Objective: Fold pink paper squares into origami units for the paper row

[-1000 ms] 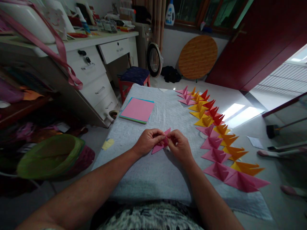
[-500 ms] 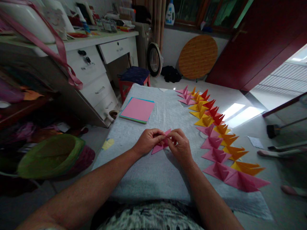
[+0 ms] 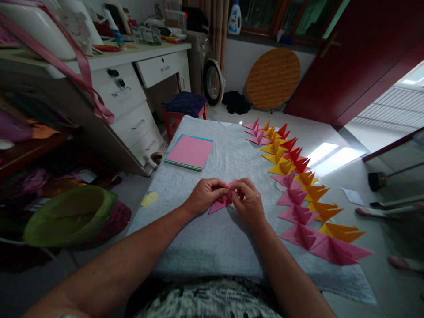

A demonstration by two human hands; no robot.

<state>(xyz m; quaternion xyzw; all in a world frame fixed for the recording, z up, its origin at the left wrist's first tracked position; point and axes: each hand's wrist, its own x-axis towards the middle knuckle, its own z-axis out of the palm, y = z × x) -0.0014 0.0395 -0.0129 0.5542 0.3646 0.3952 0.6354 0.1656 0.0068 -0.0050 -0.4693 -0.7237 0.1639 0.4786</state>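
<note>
A pink folded paper crane (image 3: 218,206) lies between my hands in the middle of the cloth-covered table. My left hand (image 3: 208,194) pinches its upper middle part between thumb and forefinger. From the other side my right hand (image 3: 247,199) grips the same part, its fingertips almost touching those of the left. The crane's pointed lower end sticks out below the left fingers, and a tip shows above. My fingers hide its centre folds. Beyond the left hand lies a stack of square paper (image 3: 190,151), pink on top with blue and green edges below.
Rows of folded paper cranes, pink (image 3: 300,214), yellow (image 3: 281,166) and red (image 3: 301,164), stand along the table's right side. A yellow scrap (image 3: 149,199) lies at the left edge. A green-lined bin (image 3: 69,216) stands left, below a white desk (image 3: 115,95); a stool (image 3: 185,106) is behind the table.
Both hands stay in nearly the same place on the pink crane, with only a slight shift of the fingertips. Everything else is unmoved.
</note>
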